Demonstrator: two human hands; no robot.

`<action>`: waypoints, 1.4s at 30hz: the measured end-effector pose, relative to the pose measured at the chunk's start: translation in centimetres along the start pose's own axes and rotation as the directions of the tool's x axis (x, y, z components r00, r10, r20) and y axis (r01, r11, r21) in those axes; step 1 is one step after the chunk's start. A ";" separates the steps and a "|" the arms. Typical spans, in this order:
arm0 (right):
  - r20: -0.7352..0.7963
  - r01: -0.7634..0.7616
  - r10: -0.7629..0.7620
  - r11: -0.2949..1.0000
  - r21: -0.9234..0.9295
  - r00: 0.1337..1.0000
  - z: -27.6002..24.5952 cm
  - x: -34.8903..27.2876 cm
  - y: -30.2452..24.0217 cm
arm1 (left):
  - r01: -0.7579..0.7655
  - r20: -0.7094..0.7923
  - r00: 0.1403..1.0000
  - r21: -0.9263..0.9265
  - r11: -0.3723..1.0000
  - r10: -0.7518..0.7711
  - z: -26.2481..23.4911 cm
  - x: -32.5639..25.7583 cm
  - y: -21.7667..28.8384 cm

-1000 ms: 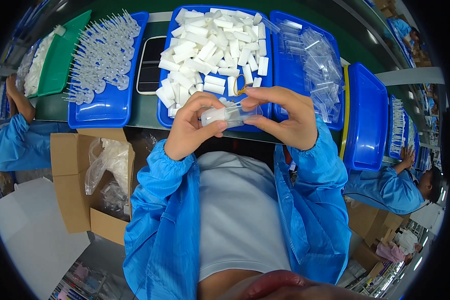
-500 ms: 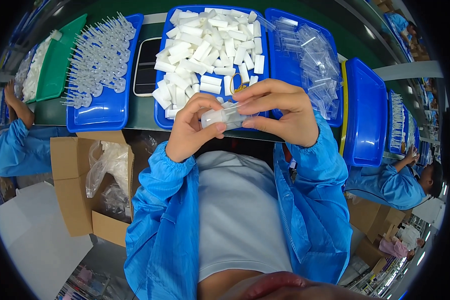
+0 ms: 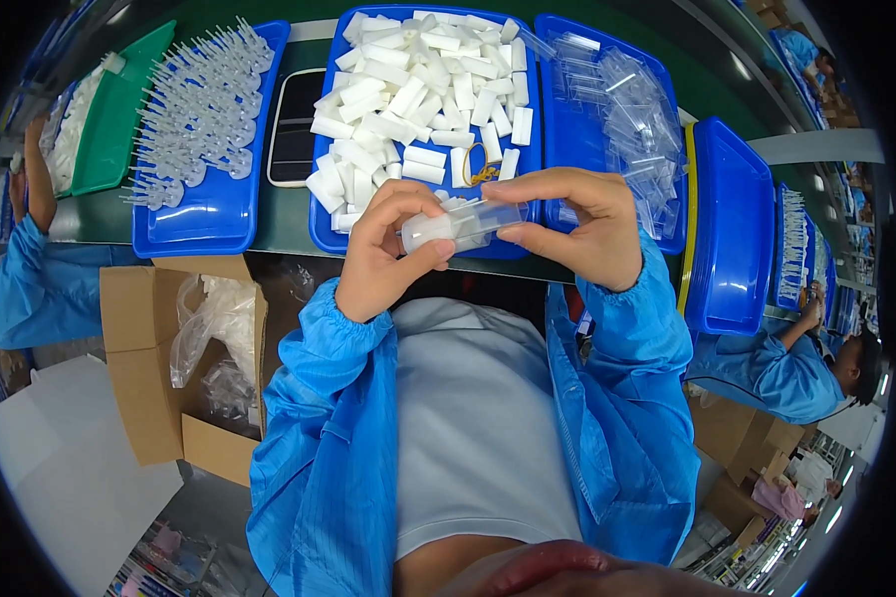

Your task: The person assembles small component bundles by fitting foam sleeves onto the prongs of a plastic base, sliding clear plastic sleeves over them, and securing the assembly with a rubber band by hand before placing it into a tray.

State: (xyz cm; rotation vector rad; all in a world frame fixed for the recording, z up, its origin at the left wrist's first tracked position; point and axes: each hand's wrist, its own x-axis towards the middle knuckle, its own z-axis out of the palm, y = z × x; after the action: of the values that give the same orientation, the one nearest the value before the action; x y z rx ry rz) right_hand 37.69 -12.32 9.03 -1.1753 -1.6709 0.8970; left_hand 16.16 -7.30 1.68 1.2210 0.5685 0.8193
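In front of my chest, my left hand (image 3: 383, 249) pinches a translucent plastic piece with a round, disc-like end (image 3: 424, 231) between thumb and curled fingers. My right hand (image 3: 597, 224) grips the right end of a clear plastic tube (image 3: 498, 215) with thumb and index finger. The tube runs sideways and meets the piece in my left hand; how far one sits inside the other, I cannot tell. Just beyond my hands is a blue tray (image 3: 321, 214) heaped with white foam-like blocks (image 3: 398, 104). A yellowish looped band (image 3: 483, 171) lies among them.
Left stand a blue tray (image 3: 194, 234) of spiked translucent parts (image 3: 194, 119), a green tray (image 3: 105, 149) and a dark-screened phone (image 3: 296, 129). Right are a tray of clear tubes (image 3: 642, 129) and stacked blue trays (image 3: 732, 229). A cardboard box (image 3: 139, 358) sits lower left; co-workers flank both sides.
The right hand has shifted right and its fingers now hold the tube's outer end, so more of the tube shows. The left hand stays nearly in place.
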 end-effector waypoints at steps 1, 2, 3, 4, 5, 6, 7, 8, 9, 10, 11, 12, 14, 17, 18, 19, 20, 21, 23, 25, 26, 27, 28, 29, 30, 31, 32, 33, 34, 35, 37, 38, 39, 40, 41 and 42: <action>-0.009 -0.012 0.012 1.000 -0.001 1.000 -0.1 0.0 0.1 | -0.005 0.006 1.000 -0.027 1.000 0.005 0.0 0.0 0.0; -0.007 -0.012 0.012 1.000 0.001 1.000 -0.2 -0.1 0.1 | -0.009 0.012 1.000 -0.053 0.999 0.009 -0.1 0.0 -0.1; -0.001 -0.028 0.028 1.000 0.007 1.000 -0.3 -0.1 0.1 | -0.008 0.010 1.000 -0.052 0.999 0.008 -0.1 0.0 -0.1; 0.006 -0.044 0.044 0.999 0.013 0.999 -0.3 -0.1 0.1 | -0.011 0.021 1.000 -0.047 0.999 0.012 -0.1 0.0 0.0; 0.006 -0.044 0.044 0.999 0.014 0.999 -0.4 -0.1 0.1 | -0.013 0.033 0.999 -0.041 0.999 0.015 0.0 0.0 0.0; 0.020 -0.061 0.061 0.998 0.027 0.998 -0.4 -0.1 0.1 | -0.013 0.032 0.999 -0.040 0.999 0.014 0.0 0.0 0.0; 0.035 -0.078 0.076 0.996 0.040 0.996 -0.4 -0.1 0.0 | -0.001 0.035 0.999 -0.047 0.999 0.003 -0.1 -0.1 0.0; 0.034 -0.077 0.076 0.996 0.039 0.997 -0.4 -0.1 0.2 | 0.010 0.040 0.999 -0.055 0.998 -0.007 0.0 0.0 0.0; 0.027 -0.080 0.078 0.994 0.076 0.997 -0.4 -0.1 0.4 | 0.010 0.041 0.999 -0.055 0.998 -0.007 0.2 0.0 0.1; 0.021 -0.081 0.079 0.990 0.113 0.997 -0.3 -0.2 0.7 | 0.029 -0.003 1.000 -0.114 0.993 -0.029 0.5 -0.1 0.3; 0.022 -0.080 0.078 0.990 0.114 0.997 -0.2 -0.3 0.9 | 0.044 -0.050 0.997 -0.174 0.984 -0.053 0.7 -0.1 0.4; 0.003 -0.088 0.088 0.985 0.151 0.996 0.0 -0.4 1.0 | 0.043 -0.052 0.997 -0.172 0.984 -0.053 0.6 -0.1 0.3; -0.016 -0.096 0.101 0.978 0.187 0.995 0.5 -0.7 1.4 | -0.039 -0.031 0.999 -0.072 0.997 0.037 0.4 -0.2 -0.2; -0.102 0.000 0.029 0.962 0.273 0.994 1.2 -1.1 1.9 | -0.040 -0.026 0.999 -0.079 0.996 0.038 0.5 -0.2 0.0; -0.116 0.028 0.003 0.965 0.261 0.993 1.3 -1.2 2.0 | -0.039 -0.027 0.999 -0.079 0.996 0.037 0.4 -0.2 0.1; -0.130 0.055 -0.023 0.967 0.248 0.991 1.4 -1.3 2.1 | -0.047 -0.018 0.999 -0.056 0.997 0.046 0.4 -0.2 0.1; -0.130 0.055 -0.023 0.967 0.248 0.991 1.3 -1.3 2.2 | -0.055 -0.008 0.998 -0.033 0.998 0.055 0.4 -0.1 0.1; -0.113 0.068 -0.043 0.972 0.225 0.993 1.3 -1.4 2.3 | -0.055 -0.007 0.998 -0.034 0.998 0.055 0.3 -0.1 0.3; -0.093 0.081 -0.064 0.976 0.204 0.994 1.0 -1.4 2.3 | -0.038 0.023 0.999 0.043 0.998 0.037 0.3 0.0 0.8; -0.025 0.062 -0.060 0.991 0.117 0.998 0.7 -1.3 2.1 | 0.026 0.045 0.999 0.072 0.997 -0.029 -0.2 0.1 1.2; -0.027 0.062 -0.059 0.991 0.116 0.998 0.5 -1.1 2.0 | 0.091 0.071 0.993 0.102 0.991 -0.098 -0.4 0.2 1.5; -0.003 0.074 -0.074 0.996 0.050 0.997 0.3 -0.8 2.0 | 0.090 0.073 0.993 0.102 0.991 -0.098 -0.5 0.1 1.7; 0.022 0.087 -0.087 0.996 -0.016 0.996 0.1 -0.6 1.9 | 0.172 0.070 0.981 0.097 0.980 -0.179 -0.7 0.0 2.0; 0.021 0.089 -0.089 0.996 -0.017 0.996 0.0 -0.4 1.7 | 0.252 0.065 0.964 0.091 0.963 -0.258 -0.9 -0.1 2.2; 0.019 0.130 -0.129 0.988 -0.081 0.991 0.0 -0.2 1.5 | 0.249 0.064 0.965 0.092 0.964 -0.255 -1.2 -0.1 2.2; 0.019 0.170 -0.169 0.975 -0.144 0.985 0.0 -0.1 1.4 | 0.201 0.041 0.979 -0.060 0.978 -0.199 -1.5 -0.1 2.0; 0.022 0.175 -0.174 0.974 -0.144 0.985 -0.1 0.0 1.4 | 0.142 0.008 0.990 -0.210 0.967 -0.144 -1.8 -0.3 1.8; 0.012 0.192 -0.193 0.966 -0.172 0.981 -0.2 -0.1 1.6 | 0.138 0.004 0.990 -0.209 0.968 -0.140 -2.5 -0.3 1.5; 0.002 0.209 -0.212 0.957 -0.200 0.977 -0.3 -0.1 1.7 | 0.179 0.071 0.984 -0.387 0.905 -0.164 -3.4 -0.1 0.9; 0.007 0.213 -0.216 0.957 -0.199 0.976 -0.2 -0.1 1.7 | 0.223 0.142 0.975 -0.548 0.806 -0.174 -3.9 -0.1 0.1; -0.023 0.258 -0.267 0.947 -0.190 0.963 0.2 0.2 1.6 | 0.198 0.171 0.978 -0.574 0.795 -0.120 -4.2 -0.5 -1.7; -0.021 0.259 -0.268 0.947 -0.189 0.963 0.4 0.3 1.5 | 0.226 0.205 0.972 -0.684 0.693 -0.113 -3.8 -0.5 -2.4; 0.003 0.290 -0.294 0.942 -0.168 0.956 0.6 0.6 1.5 | 0.253 0.239 0.966 -0.778 0.575 -0.101 -3.6 -0.6 -2.8; 0.025 0.320 -0.320 0.936 -0.146 0.947 0.8 0.8 1.5 | 0.251 0.237 0.966 -0.778 0.575 -0.101 -3.6 -0.6 -3.0; 0.026 0.321 -0.320 0.936 -0.146 0.947 0.9 0.9 1.6 | 0.289 0.278 0.954 -0.772 0.566 -0.108 -3.5 -0.6 -3.1; 0.038 0.337 -0.336 0.932 -0.134 0.941 1.1 1.1 1.7 | 0.327 0.319 0.941 -0.764 0.556 -0.116 -3.4 -0.5 -3.2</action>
State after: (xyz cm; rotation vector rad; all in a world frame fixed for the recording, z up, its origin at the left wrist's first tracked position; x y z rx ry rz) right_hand 37.05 -10.84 7.41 -0.9313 -1.8988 0.5827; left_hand 13.98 -6.13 -2.32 0.3484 0.0891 0.5812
